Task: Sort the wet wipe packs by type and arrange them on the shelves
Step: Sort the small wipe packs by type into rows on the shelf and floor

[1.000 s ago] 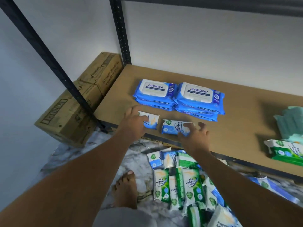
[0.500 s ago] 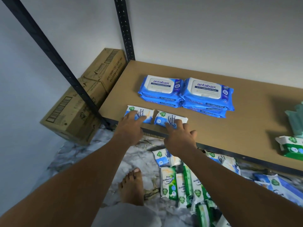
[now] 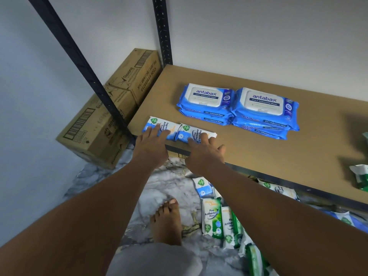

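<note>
Head view, looking down at the front left corner of the shelf (image 3: 258, 156).

- Left hand (image 3: 151, 144): fingers straight and spread, lying flat on the left small pack (image 3: 169, 127). No curl, no pinch.
- Right hand (image 3: 203, 154): fingers likewise straight, tips flat on the right small pack (image 3: 191, 130), thumb out to the side over the shelf.
- Both small packs are blue and white and lie flat, end to end and touching, at the shelf's front edge. Their long axes run along that edge, left to right and slightly downward in the frame. Print reads sideways from here.
- Two Antabax stacks (image 3: 205, 102) sit side by side behind them, lids up.
- Green pine packs (image 3: 212, 218) lie on the floor, lower centre, beside a bare foot (image 3: 166, 222).
- Cardboard boxes (image 3: 99, 126) at left, against the wall.
</note>
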Demonstrator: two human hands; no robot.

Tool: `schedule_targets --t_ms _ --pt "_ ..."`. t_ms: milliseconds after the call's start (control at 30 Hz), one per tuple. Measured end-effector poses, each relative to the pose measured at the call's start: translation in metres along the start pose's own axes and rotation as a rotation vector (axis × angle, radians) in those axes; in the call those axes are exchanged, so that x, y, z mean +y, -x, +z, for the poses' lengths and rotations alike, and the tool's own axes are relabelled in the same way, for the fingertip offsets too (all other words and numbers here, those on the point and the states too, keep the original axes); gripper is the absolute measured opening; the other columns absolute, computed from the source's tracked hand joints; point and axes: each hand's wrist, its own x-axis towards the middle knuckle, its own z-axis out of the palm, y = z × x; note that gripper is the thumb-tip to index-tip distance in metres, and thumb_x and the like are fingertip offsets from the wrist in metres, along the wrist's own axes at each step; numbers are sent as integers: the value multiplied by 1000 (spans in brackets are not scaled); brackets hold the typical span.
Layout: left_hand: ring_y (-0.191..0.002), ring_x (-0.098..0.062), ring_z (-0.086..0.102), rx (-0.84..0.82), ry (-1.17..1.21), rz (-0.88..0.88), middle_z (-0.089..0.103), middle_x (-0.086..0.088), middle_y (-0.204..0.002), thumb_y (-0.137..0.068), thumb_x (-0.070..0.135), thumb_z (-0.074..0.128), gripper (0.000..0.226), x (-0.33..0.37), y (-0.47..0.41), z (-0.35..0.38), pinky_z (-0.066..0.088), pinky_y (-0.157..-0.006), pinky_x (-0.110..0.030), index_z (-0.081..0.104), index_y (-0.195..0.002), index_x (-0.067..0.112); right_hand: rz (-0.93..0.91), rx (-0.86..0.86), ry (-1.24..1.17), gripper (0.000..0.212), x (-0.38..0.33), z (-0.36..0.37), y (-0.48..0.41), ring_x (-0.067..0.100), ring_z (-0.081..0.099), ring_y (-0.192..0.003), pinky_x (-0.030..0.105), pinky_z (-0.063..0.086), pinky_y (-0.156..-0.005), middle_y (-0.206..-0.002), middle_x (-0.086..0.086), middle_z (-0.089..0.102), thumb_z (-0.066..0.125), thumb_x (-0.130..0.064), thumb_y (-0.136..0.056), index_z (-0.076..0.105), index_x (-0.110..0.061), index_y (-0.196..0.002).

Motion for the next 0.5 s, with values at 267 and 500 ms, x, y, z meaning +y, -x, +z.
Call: schedule_targets --t_ms 267,500 --pt "-151 -29 5 -35 -50 -15 8 -5 -164 -90 27 57 71 3 -1 -4 18 -120 -51 22 -152 30 -38 -8 -20 56 -3 -8 -3 29 28 -131 51 28 -98 -146 5 26 51 -43 -90 35 -37 -143" --pt "-128 -30 41 214 -17 198 44 -8 -142 -84 27 61 55 50 20 -37 36 -103 -47 50 -138 20 -94 146 -286 50 57 -40 51 31 34 -131 48 34 -104 -143 5 39 53 -42 -93 47 -30 -141"
